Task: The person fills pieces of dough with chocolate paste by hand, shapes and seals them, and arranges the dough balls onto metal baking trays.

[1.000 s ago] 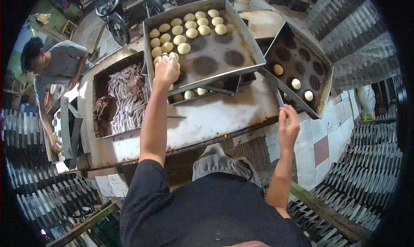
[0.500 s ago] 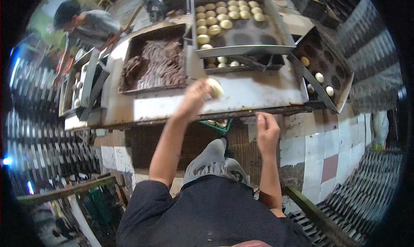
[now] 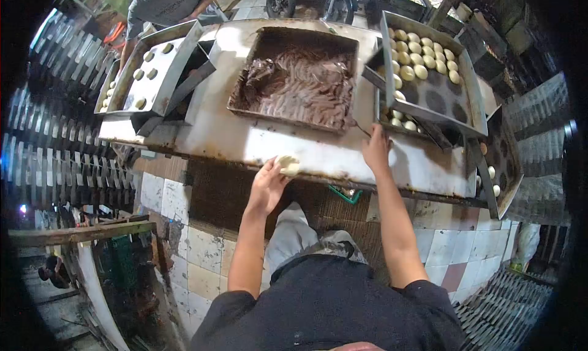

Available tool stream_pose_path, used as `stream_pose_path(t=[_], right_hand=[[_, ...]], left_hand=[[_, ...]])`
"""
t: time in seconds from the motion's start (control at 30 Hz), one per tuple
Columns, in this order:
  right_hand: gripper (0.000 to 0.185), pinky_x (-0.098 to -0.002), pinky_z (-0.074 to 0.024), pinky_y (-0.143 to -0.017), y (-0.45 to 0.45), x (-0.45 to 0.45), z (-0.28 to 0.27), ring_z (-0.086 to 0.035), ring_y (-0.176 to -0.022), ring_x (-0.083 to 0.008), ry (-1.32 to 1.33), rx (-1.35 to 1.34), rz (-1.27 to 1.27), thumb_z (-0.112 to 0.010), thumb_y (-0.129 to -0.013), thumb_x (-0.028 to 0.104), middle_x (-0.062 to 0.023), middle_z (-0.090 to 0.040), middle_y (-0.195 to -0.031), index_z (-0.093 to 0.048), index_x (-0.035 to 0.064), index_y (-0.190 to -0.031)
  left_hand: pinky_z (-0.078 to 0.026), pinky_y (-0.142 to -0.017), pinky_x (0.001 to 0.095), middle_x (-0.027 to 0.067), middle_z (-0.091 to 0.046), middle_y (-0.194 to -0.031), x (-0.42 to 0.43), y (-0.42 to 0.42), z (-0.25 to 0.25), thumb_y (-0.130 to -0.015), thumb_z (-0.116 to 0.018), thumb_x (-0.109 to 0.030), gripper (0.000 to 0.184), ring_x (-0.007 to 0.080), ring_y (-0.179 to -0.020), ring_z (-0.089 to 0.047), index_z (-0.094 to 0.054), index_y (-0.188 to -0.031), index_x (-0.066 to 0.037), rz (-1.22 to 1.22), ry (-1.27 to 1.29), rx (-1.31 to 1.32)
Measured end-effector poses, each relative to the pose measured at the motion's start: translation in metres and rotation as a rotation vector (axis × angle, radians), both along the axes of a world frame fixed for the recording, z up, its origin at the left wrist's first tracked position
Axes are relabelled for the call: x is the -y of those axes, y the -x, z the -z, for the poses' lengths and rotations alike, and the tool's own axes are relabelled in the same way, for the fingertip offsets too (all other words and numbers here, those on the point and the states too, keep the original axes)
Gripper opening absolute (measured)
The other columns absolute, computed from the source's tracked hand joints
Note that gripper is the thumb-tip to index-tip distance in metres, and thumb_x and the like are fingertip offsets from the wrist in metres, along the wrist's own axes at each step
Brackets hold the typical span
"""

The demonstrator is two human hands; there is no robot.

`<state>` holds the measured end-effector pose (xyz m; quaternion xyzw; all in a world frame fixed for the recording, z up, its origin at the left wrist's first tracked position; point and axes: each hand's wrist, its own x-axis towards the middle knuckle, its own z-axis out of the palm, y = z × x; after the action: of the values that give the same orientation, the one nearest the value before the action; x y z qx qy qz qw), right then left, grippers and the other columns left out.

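My left hand (image 3: 267, 182) is closed on a flattened, cupped piece of pale dough (image 3: 288, 165) above the table's front edge. My right hand (image 3: 377, 147) grips a thin dark filling spatula (image 3: 362, 129), whose far end reaches the front right corner of the filling tray. That dark metal tray (image 3: 248, 110) holds a brown, paste-like filling (image 3: 300, 84) with a ridged surface. To the right, a metal baking tray (image 3: 478, 109) bears rows of round dough balls (image 3: 421, 71) and sits over another tray with more balls.
Trays with dough pieces (image 3: 138, 74) stand at the table's left, where another person (image 3: 168, 5) leans in. A further tray (image 3: 511, 173) rests at the far right. A green crate (image 3: 349, 196) shows under the table edge (image 3: 294, 172). Motorbike wheels (image 3: 280, 2) are behind.
My view has turned, so the table's things appear shifted. My left hand has drawn the dough back to the near edge. My right hand has moved up over the table and now holds the spatula.
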<state>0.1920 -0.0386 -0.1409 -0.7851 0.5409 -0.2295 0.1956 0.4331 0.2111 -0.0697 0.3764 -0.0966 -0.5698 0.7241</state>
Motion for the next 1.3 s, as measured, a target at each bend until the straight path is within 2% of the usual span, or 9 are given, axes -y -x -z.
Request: stream_pose_path(t=[0.17,0.43,0.57,0.67,0.93,1.0,1.13,1.17,1.3], right_hand=[[0.03,-0.0545,-0.0489,-0.093,-0.036,0.002,-0.03,-0.065,-0.109,-0.0465,-0.047,-0.042,0.108,-0.065,-0.092,0.003,-0.0249,-0.069,-0.113,-0.057,0.0035,-0.121],[0.02,-0.05,-0.0592,-0.078,-0.14,0.059,-0.071,-0.072,-0.089,-0.0399,0.127,-0.637,-0.413,-0.061,-0.084,0.0,-0.0186,-0.071,-0.099,-0.063,0.0047,-0.103],[0.017,-0.0538,-0.057,-0.079,-0.148,0.057,-0.089,-0.071,-0.092,-0.0409,-0.122,-0.702,-0.64,-0.063,-0.084,0.002,-0.0196,-0.071,-0.097,-0.061,0.0033,-0.101],[0.009,-0.055,-0.0566,-0.08,-0.156,0.081,-0.071,-0.071,-0.088,-0.0438,0.022,-0.458,-0.387,-0.059,-0.087,0.002,-0.0211,-0.07,-0.096,-0.059,0.0024,-0.097],[0.008,-0.0541,-0.0574,-0.077,-0.167,0.062,-0.065,-0.072,-0.092,-0.0429,-0.161,-0.486,-0.682,-0.061,-0.085,0.002,-0.0192,-0.073,-0.097,-0.064,0.0034,-0.092],[0.007,-0.052,-0.0569,-0.079,-0.169,0.082,-0.048,-0.071,-0.092,-0.0425,-0.033,-0.336,-0.379,-0.063,-0.084,0.001,-0.0193,-0.072,-0.093,-0.065,0.0036,-0.091],[0.019,-0.0535,-0.0556,-0.082,-0.173,0.071,-0.045,-0.071,-0.094,-0.0421,-0.17,-0.38,-0.669,-0.062,-0.082,0.001,-0.022,-0.073,-0.099,-0.069,0.0044,-0.099],[0.008,-0.0574,-0.0557,-0.081,-0.174,0.066,-0.045,-0.071,-0.092,-0.047,-0.141,-0.332,-0.757,-0.06,-0.082,0.003,-0.0252,-0.073,-0.092,-0.067,0.0016,-0.085],[0.011,-0.0546,-0.0585,-0.082,-0.2,0.107,-0.049,-0.072,-0.095,-0.0477,-0.069,-0.253,-0.425,-0.061,-0.089,0.006,-0.0296,-0.072,-0.098,-0.065,-0.0019,-0.097]], left_hand=[[-0.059,-0.096,0.043,0.0154,-0.068,-0.124,-0.029,-0.099,0.02,-0.106,-0.057,-0.009,0.031,0.0276,-0.113,-0.069,-0.055,-0.137,-0.005,-0.024,-0.127,0.052],[-0.063,-0.089,0.0437,0.014,-0.07,-0.118,0.023,-0.174,0.024,-0.105,-0.061,-0.011,0.037,0.0247,-0.105,-0.072,-0.052,-0.139,0.0,0.247,-0.174,0.042],[-0.059,-0.097,0.039,0.0153,-0.07,-0.122,0.033,-0.187,0.035,-0.102,-0.066,-0.008,0.035,0.024,-0.108,-0.071,-0.055,-0.133,0.003,0.178,-0.138,0.016],[-0.057,-0.099,0.0376,0.0153,-0.07,-0.123,0.037,-0.187,0.042,-0.101,-0.067,-0.007,0.034,0.023,-0.109,-0.07,-0.056,-0.132,0.002,0.169,-0.139,-0.008],[-0.062,-0.086,0.0368,0.0161,-0.072,-0.119,0.036,-0.162,0.022,-0.101,-0.066,-0.008,0.031,0.0224,-0.103,-0.072,-0.058,-0.13,-0.002,0.139,-0.239,0.056],[-0.06,-0.087,0.0339,0.0133,-0.073,-0.117,0.031,-0.144,0.012,-0.1,-0.07,-0.01,0.035,0.0207,-0.099,-0.072,-0.059,-0.131,0.0,0.074,-0.229,0.139],[-0.06,-0.084,0.0332,0.0146,-0.073,-0.116,0.013,-0.087,-0.009,-0.1,-0.069,-0.01,0.037,0.0212,-0.098,-0.073,-0.058,-0.134,0.0,-0.113,-0.229,0.125],[-0.06,-0.082,0.0328,0.0141,-0.073,-0.114,0.006,-0.071,-0.009,-0.101,-0.068,-0.009,0.033,0.0211,-0.096,-0.072,-0.059,-0.132,0.001,-0.156,-0.28,0.134],[-0.061,-0.08,0.0342,0.0137,-0.072,-0.11,-0.018,-0.009,-0.009,-0.102,-0.065,-0.009,0.033,0.0209,-0.091,-0.072,-0.059,-0.133,0.0,-0.287,-0.358,0.056]])
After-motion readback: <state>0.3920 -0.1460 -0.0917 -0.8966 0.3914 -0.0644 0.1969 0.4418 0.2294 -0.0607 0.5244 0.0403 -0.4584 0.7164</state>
